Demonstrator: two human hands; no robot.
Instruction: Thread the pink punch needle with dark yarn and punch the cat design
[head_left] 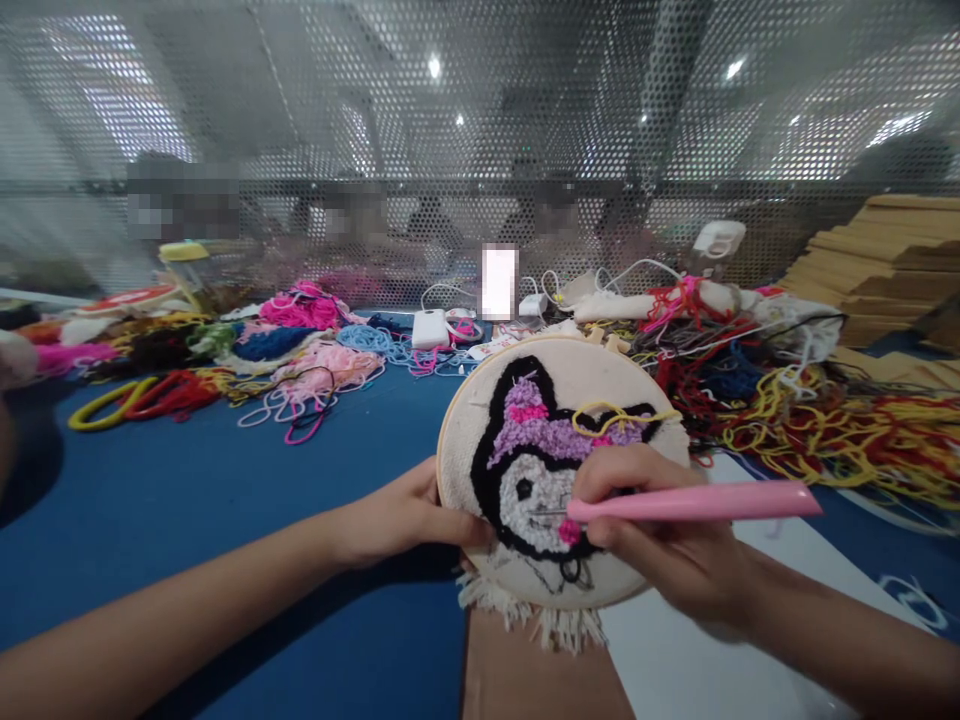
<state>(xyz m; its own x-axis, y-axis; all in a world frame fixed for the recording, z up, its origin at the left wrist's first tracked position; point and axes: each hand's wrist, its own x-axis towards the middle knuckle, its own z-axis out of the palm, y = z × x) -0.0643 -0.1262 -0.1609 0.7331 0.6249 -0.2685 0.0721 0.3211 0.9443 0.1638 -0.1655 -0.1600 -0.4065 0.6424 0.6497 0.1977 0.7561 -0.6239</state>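
Observation:
A round embroidery hoop (480,385) stands tilted toward me on the blue table, its cloth showing a tufted cartoon face in black, white and purple. My left hand (405,515) grips the hoop's lower left rim. A pink punch needle (697,500) lies in my right hand (660,540), its metal tip touching the white part of the face near a pink spot. A loop of yellow yarn (607,415) rests on the cloth above my right hand.
Heaps of coloured yarn (300,340) and tangled red and yellow yarn (825,420) cover the far table. A white charger (429,328), cables, stacked wooden boards (885,260), a white sheet (675,660) and brown cardboard (525,680) lie around. People sit behind a perforated screen.

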